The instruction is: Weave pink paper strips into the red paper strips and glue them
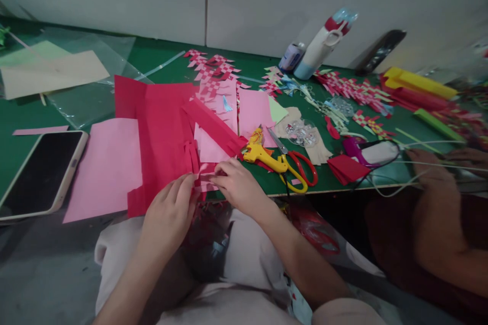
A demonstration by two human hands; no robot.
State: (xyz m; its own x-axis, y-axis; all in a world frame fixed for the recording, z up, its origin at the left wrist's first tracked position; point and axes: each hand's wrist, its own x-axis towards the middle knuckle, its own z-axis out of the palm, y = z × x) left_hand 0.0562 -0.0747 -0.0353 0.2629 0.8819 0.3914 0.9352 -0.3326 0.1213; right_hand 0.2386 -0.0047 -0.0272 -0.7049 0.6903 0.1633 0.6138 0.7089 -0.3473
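Near the table's front edge, my left hand [176, 197] and my right hand [237, 183] face each other with fingers pinched. Between them run pink paper strips [206, 177], which both hands grip; the exact fold is too small to make out. Under and behind my left hand lie red paper sheets [163, 132], with narrow red strips [190, 157] by the fingers. A pink sheet [104, 162] is on the left. Just beyond my right hand rest a yellow glue gun [263, 156] and scissors with red and yellow handles [299, 172].
A phone [41, 172] lies at the left. Woven paper pieces [215, 71] are spread at the back, near a can [292, 57] and a tilted bottle [322, 43]. Another person's hand [429, 165] is at the right, beside cords and a purple object [356, 151].
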